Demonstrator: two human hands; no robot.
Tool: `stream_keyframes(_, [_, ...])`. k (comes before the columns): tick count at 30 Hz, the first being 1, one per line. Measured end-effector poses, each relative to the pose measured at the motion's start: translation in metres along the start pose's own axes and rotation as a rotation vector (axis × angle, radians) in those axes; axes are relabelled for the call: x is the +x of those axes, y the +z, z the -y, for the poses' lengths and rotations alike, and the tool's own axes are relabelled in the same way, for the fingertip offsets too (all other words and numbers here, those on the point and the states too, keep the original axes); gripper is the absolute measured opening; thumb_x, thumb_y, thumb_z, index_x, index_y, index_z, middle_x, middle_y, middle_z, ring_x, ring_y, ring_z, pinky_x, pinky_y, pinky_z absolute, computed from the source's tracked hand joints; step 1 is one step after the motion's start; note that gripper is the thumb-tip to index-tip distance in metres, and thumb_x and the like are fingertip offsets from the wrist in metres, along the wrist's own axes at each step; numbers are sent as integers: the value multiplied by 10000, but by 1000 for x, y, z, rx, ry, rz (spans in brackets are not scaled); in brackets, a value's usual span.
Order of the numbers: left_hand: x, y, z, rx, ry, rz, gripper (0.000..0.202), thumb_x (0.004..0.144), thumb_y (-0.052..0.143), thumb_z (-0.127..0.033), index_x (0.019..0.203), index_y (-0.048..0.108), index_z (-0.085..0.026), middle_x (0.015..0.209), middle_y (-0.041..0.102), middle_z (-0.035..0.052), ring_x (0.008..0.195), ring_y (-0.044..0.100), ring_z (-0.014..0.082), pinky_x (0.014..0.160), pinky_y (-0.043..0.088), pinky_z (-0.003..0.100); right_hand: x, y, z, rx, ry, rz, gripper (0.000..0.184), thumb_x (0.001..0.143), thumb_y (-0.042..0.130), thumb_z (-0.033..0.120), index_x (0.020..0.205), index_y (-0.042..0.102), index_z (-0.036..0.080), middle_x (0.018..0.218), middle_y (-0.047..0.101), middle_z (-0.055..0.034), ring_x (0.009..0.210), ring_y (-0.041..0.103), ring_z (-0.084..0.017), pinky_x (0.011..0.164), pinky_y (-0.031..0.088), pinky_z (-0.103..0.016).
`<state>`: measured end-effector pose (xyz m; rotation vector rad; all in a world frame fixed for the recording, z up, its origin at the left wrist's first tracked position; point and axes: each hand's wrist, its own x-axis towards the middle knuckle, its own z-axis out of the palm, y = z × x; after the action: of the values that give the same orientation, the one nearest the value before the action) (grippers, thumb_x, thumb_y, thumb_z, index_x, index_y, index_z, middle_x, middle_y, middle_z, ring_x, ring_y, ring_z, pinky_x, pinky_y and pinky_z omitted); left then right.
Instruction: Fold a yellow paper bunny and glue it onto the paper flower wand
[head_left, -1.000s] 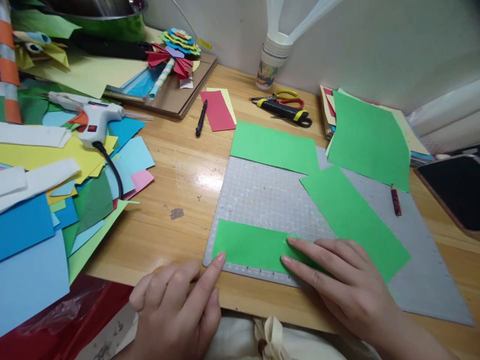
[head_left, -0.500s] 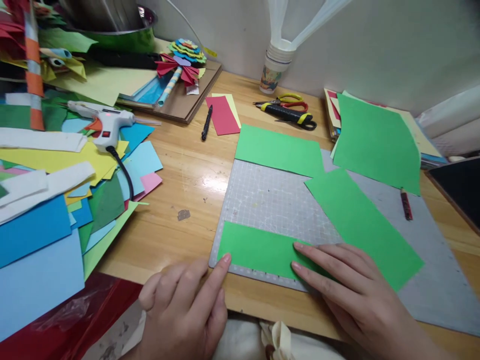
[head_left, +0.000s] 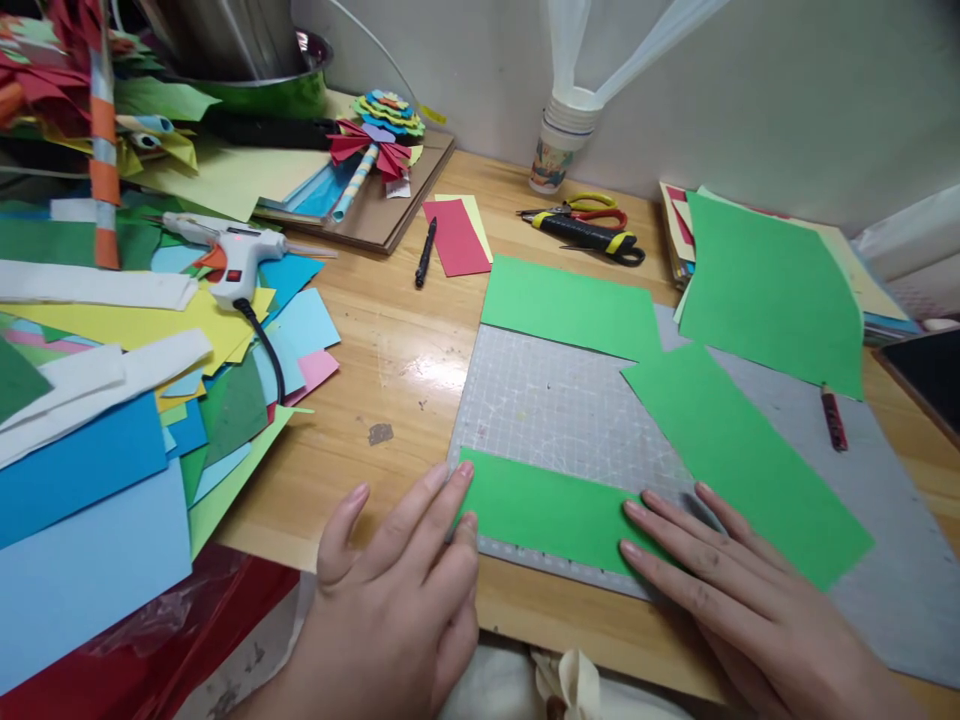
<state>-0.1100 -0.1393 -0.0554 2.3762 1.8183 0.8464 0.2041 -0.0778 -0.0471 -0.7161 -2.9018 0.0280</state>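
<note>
A narrow strip of green paper (head_left: 551, 510) lies along the near edge of the grey cutting mat (head_left: 555, 395). At the strip's left end, my left hand (head_left: 409, 580) rests its fingertips on the paper, with its fingers apart. My right hand (head_left: 739, 580) lies flat over the strip's right end, fingers spread, hiding that end. Two more green pieces lie on the mat: a rectangle (head_left: 566, 305) along its far edge and a slanted piece (head_left: 750, 455) beyond my right hand.
Loose coloured paper and a white glue gun (head_left: 236, 255) fill the left side. A black pen (head_left: 426, 252), red paper (head_left: 457, 238), black-handled scissors (head_left: 589, 232) and paper cups (head_left: 559, 140) stand farther back. At right are a green sheet (head_left: 772, 290) and a short pencil (head_left: 832, 418).
My left fingertips have moved up along the strip's left end, from its lower corner to its upper corner. My right hand stays on the right end. The view has shifted slightly.
</note>
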Motion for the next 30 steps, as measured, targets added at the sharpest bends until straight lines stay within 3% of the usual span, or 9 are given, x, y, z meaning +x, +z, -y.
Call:
stream_keyframes(6, [19,-27,19,-73,71,189,334,893,452,-155,1057,674,-343,1278,678,-121,1217,582,161,1170,84,374,-11,2,-6,22,64,-62,546,861,453,2,1368,552,177,1505,463,-127,1409,398,-281,1197,237,-527])
stream_keyframes(9, [28,-36,24,-82,87,212,376,886,422,-109,1083,658,-325,1200,722,-102,1151,622,158,1131,177,386,-16,3,-9,14,89,-74,535,867,456,8,1359,561,190,1508,457,-131,1405,401,-295,1188,243,-545])
stream_keyframes(13, [32,-34,24,-67,78,189,403,902,406,-117,1137,652,-333,1149,745,-76,1087,658,170,1089,252,421,-22,4,-10,-19,130,-96,528,865,462,0,1324,592,226,1503,467,-116,1379,436,-323,1156,283,-597])
stream_keyframes(21, [24,-25,20,18,130,153,347,919,426,-192,1051,702,-354,1207,719,-89,1127,638,231,1141,159,478,-21,3,-2,-4,293,-173,508,860,475,-24,1214,658,292,1582,340,-65,1431,311,-407,1075,293,-704])
stream_keyframes(25, [21,-22,14,68,140,111,341,929,403,-218,1029,710,-327,1208,723,-60,1102,649,234,1169,126,486,-21,2,1,-26,339,-180,494,860,496,-24,1185,684,297,1524,439,-82,1390,394,-396,1083,322,-655])
stream_keyframes(30, [15,-21,8,102,106,142,354,946,391,-267,1095,705,-334,1240,708,-50,1088,640,250,1164,149,510,-26,0,0,-44,355,-228,425,869,485,-6,1087,728,266,1389,582,-105,1316,498,-372,1059,341,-650])
